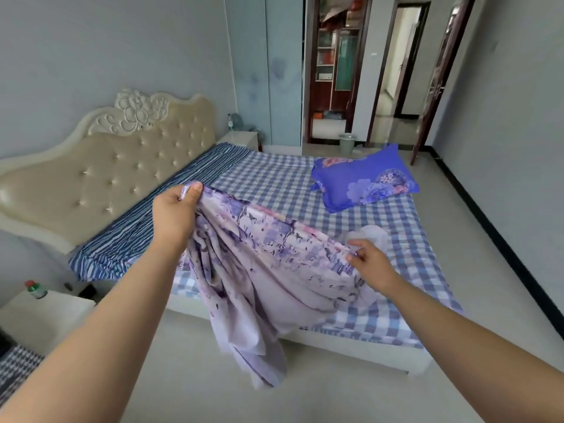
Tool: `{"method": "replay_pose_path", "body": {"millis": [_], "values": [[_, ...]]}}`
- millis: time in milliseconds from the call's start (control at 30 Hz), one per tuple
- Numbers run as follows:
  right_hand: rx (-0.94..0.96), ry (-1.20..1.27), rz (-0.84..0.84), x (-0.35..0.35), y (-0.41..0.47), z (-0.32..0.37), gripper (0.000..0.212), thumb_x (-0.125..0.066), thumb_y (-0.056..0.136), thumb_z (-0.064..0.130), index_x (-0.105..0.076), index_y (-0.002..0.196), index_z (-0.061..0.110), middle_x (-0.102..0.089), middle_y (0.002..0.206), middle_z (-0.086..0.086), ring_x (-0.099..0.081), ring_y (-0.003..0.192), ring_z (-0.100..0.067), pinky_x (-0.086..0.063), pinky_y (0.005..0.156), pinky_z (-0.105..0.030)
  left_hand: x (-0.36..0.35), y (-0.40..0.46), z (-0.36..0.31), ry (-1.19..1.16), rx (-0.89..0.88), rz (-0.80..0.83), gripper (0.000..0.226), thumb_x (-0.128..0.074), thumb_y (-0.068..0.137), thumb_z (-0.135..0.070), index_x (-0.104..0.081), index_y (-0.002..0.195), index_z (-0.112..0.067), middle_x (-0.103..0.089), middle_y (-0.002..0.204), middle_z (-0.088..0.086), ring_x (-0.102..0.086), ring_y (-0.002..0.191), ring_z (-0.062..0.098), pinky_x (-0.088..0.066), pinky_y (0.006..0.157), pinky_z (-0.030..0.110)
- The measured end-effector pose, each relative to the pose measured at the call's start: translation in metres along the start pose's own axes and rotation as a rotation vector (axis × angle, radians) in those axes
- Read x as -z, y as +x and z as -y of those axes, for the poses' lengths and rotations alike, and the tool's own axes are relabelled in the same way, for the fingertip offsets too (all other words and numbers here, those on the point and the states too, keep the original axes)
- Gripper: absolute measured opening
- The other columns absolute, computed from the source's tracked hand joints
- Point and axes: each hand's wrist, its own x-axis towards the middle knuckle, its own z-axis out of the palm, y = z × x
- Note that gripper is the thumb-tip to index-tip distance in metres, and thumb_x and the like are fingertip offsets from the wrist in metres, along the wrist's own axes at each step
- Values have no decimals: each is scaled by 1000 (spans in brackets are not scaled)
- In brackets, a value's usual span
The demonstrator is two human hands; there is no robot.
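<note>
A pale purple floral sheet [262,270] is stretched between my two hands above the near corner of the bed [305,184]. My left hand [175,212] grips its upper edge, thumb on top, raised over the striped part of the bedding. My right hand [370,264] pinches the same edge lower and to the right, above the blue checked mattress cover. The rest of the sheet hangs down in folds past the bed's edge to just above the floor.
A blue floral pillow [364,178] lies at the bed's far side. A padded beige headboard [100,172] stands left. A white nightstand [42,315] with a bottle [36,289] is at lower left. A bin [347,143] and open doors are beyond the bed.
</note>
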Motion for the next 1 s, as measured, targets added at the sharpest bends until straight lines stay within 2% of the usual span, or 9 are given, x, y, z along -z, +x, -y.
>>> {"method": "replay_pose_path", "body": {"millis": [100,200,300,400,467,567,700,867,1000], "values": [[94,-54,126,-62,-24,40,26,-56,94,11,-55,70,2,-40,65,2,-40,64,-12,-32,68,-28,27,28,-30,-38,-122,-106,35,-59,93,-27,-48,61,-19,-43,50,-4,-37,37,-2,-35,44,19],[197,27,231,-109,-52,88,34,-53,96,14,-46,65,24,-44,75,6,-43,69,-2,-35,69,-20,45,48,-63,-129,-259,-186,37,-59,91,-29,-43,58,-25,-37,53,-5,-36,45,3,-32,51,23],[135,43,312,-114,-61,121,33,-48,99,26,-40,66,23,-41,65,5,-39,61,-9,-35,60,-23,64,69,-68,-181,-308,-274,43,-58,90,-35,-34,56,-26,-32,55,-5,-31,53,11,-28,52,27],[124,-67,67,-54,-30,125,35,-48,98,23,-38,64,22,-39,62,5,-41,66,-14,-33,61,-26,83,83,-54,-23,-208,-151,45,-60,87,-44,-37,54,-22,-37,56,7,-35,54,18,-32,55,29],[83,-120,-211,12,-2,134,32,-49,97,18,-43,66,22,-45,65,2,-46,72,-21,-35,59,-23,83,79,-36,334,-129,55,48,-61,89,-40,-43,55,-13,-36,52,7,-33,52,19,-30,56,29],[214,-172,-513,95,24,184,15,-47,96,18,-59,88,14,-56,81,-5,-50,78,-24,-36,64,-33,64,61,-19,598,-124,269,42,-60,91,-37,-60,70,-1,-43,52,10,-44,61,24,-30,56,31],[462,-201,-677,128,24,251,20,-43,98,21,-58,100,9,-56,85,-5,-49,76,-22,-36,63,-34,53,76,-28,542,-148,211,43,-57,93,-38,-52,65,-6,-46,59,15,-43,64,23,-31,62,30],[274,-447,-139,115,24,238,32,-50,97,30,-56,71,12,-46,66,-1,-44,65,-17,-34,56,-27,68,105,-73,194,-211,-325,45,-51,95,-38,-39,60,-12,-41,57,10,-35,68,20,-25,61,33],[296,-442,164,68,7,210,43,-44,99,36,-34,61,18,-34,61,3,-33,56,-8,-29,56,-25,63,108,-117,-86,-395,-462,48,-53,92,-35,-23,57,-21,-25,55,-4,-23,60,15,-20,57,33]]}}
